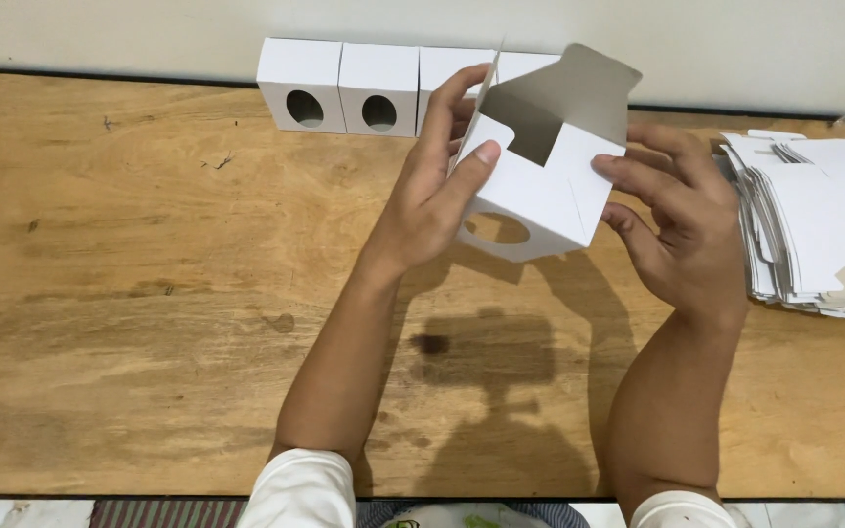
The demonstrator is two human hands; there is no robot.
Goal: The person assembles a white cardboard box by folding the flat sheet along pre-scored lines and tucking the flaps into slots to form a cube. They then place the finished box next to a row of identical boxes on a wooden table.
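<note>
Even, bright overhead light; sharp focus throughout; soft dark shadows of hands and box fall on the wooden table toward the viewer; no glare.

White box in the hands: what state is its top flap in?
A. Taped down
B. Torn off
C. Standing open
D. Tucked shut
C. The white box, held between the left hand and right hand, has its top flap standing up, showing the grey inside.
</note>
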